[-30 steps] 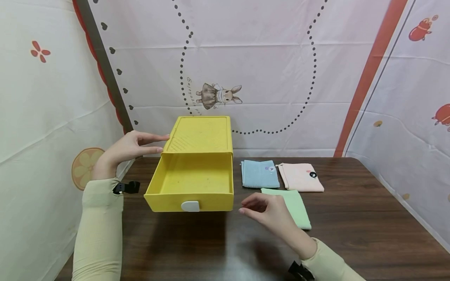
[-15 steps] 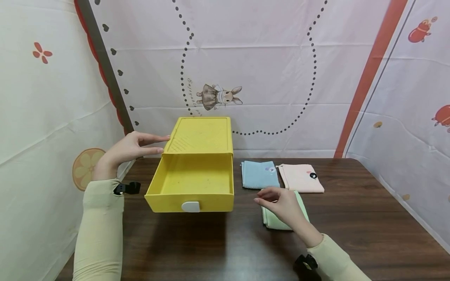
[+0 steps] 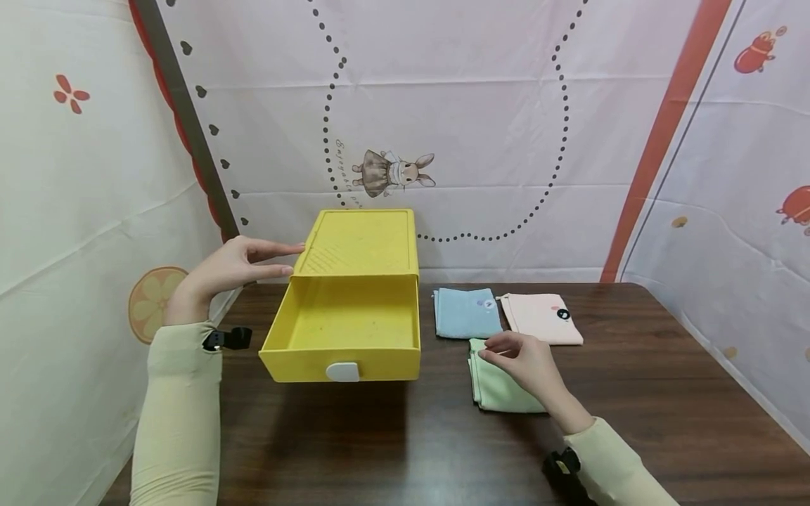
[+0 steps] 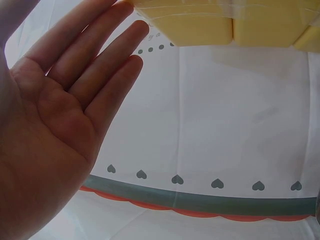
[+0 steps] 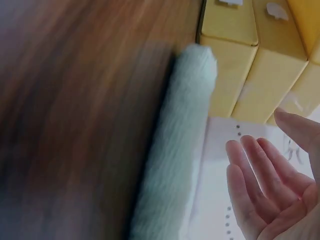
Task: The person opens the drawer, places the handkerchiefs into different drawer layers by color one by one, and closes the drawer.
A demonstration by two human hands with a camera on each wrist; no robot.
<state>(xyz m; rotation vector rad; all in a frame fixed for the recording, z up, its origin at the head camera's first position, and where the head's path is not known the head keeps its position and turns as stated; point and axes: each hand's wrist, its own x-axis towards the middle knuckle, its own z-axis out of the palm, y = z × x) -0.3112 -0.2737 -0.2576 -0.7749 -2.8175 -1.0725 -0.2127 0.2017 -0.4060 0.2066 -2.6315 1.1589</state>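
Observation:
In the head view a yellow drawer box [image 3: 363,242] has its top drawer [image 3: 344,364] pulled out toward me, a white pull tab on its front. Nothing lies in that drawer. My left hand [image 3: 224,270] rests straight fingertips against the box's left edge; the left wrist view shows its flat palm [image 4: 55,125]. Over a folded green cloth [image 3: 503,390] hovers my right hand [image 3: 528,365], fingers loosely bent with nothing between thumb and fingertips. The right wrist view shows the cloth's thick folded edge [image 5: 177,140] beside the relaxed fingers [image 5: 272,175].
Behind the green cloth lie a folded blue cloth [image 3: 467,314] and a folded pink cloth [image 3: 543,320]. The dark wooden table [image 3: 645,393] ends at a printed fabric backdrop [image 3: 506,140], with fabric walls on both sides.
My right hand has drawn away from the drawer front, moving right over the green cloth. The left hand, the box and its open drawer have stayed in place.

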